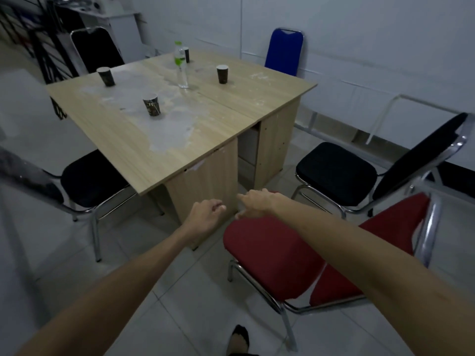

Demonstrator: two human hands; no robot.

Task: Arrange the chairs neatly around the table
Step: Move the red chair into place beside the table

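A wooden table (218,119) fills the middle of the view. A red padded chair (277,258) with a chrome frame stands just in front of me, near the table's closest corner. My right hand (254,202) hovers over the far edge of its seat, fingers spread, holding nothing. My left hand (205,214) is just left of the seat with fingers loosely curled and empty. A black chair (336,173) stands to the right, another black chair (92,181) sits partly under the table's left side. A blue chair (284,52) and a black chair (97,50) stand at the far side.
On the table stand several dark paper cups (151,105) and a clear plastic bottle (181,65). A white wall runs along the right, with metal rails (385,109) leaning low against it. My foot (240,340) shows on the tiled floor. Shelving stands at the far left.
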